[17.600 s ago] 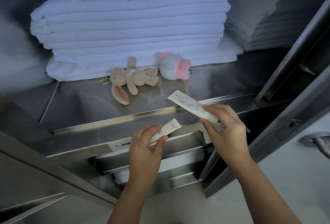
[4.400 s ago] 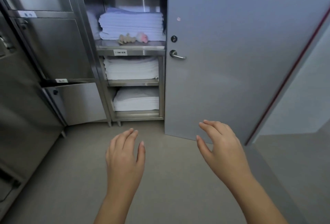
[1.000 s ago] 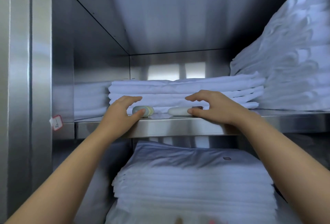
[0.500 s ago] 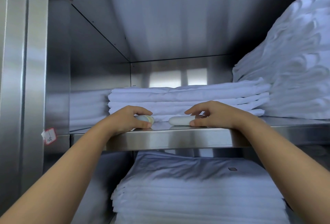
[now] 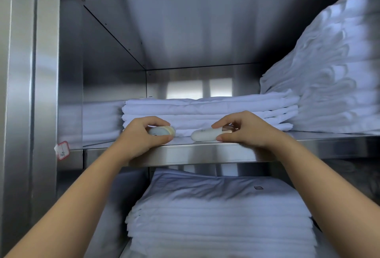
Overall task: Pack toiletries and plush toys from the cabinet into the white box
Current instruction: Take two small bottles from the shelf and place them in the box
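On the upper steel shelf [image 5: 195,152] of the cabinet, the left hand [image 5: 144,136] curls round a small pale bottle [image 5: 162,130] with a cream cap; its grip is closed on the bottle, fingers on top and thumb below; the bottle is on its side at the front edge of the shelf; near it, the right hand [image 5: 246,132] pinches a white tube [image 5: 203,135], also on its side; that grip is closed on the end with the shiny cap; both things are just in front of a low pile of folded white sheets [image 5: 205,109]; a taller pile of white cloth [image 5: 329,72] stands to the right; more folded sheets [image 5: 216,216] fill the shelf below; a small red-edged tag [image 5: 62,150] hangs on the cabinet frame at the left.
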`<state>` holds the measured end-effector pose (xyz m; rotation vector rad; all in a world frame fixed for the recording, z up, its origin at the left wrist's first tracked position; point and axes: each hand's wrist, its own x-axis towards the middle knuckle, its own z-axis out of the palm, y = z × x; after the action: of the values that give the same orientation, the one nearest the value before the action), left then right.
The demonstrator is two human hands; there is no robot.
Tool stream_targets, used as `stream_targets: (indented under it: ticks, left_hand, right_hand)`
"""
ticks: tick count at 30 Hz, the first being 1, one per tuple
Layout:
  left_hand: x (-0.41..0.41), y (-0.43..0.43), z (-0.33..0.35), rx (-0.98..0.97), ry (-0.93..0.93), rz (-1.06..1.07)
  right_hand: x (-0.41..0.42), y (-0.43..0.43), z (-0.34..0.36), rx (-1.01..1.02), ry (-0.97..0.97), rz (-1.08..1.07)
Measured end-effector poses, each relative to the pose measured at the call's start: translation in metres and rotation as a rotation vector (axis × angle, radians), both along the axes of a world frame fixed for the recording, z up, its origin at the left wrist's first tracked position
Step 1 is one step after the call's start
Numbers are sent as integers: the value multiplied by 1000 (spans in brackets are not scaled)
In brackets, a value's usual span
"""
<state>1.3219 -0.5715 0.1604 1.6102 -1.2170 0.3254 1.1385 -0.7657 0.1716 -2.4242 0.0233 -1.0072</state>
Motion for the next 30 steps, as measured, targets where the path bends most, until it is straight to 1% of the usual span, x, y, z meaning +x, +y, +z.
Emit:
stream_targets:
  ticks: [4, 6, 10, 14, 19, 22, 25, 30]
  left_hand:
    - [-23, 6, -14, -231, 61, -50]
    - [-37, 11, -24, -312, 70, -65]
    - [-63, 25, -47, -428, 78, -125]
    - [-81, 35, -73, -492, 108, -200]
    - [-93, 40, -118, -524, 157, -263]
    - [-106, 43, -150, -512, 105, -252]
    - [-117, 47, -186, -474, 29, -183]
    - [-140, 59, -242, -417, 104, -189]
  right_hand:
    - [-7, 13, -11, 99, -123, -17]
    - [-9, 20, -17, 155, -195, -28]
    - [-21, 37, -33, 239, -310, -6]
    - [-36, 55, -58, 309, -395, 63]
    - [-58, 81, -103, 320, -458, 27]
    - [-70, 96, -136, 307, -446, 11]
    - [-82, 109, -170, 368, -413, 4]
    - [-107, 131, -225, 475, -370, -76]
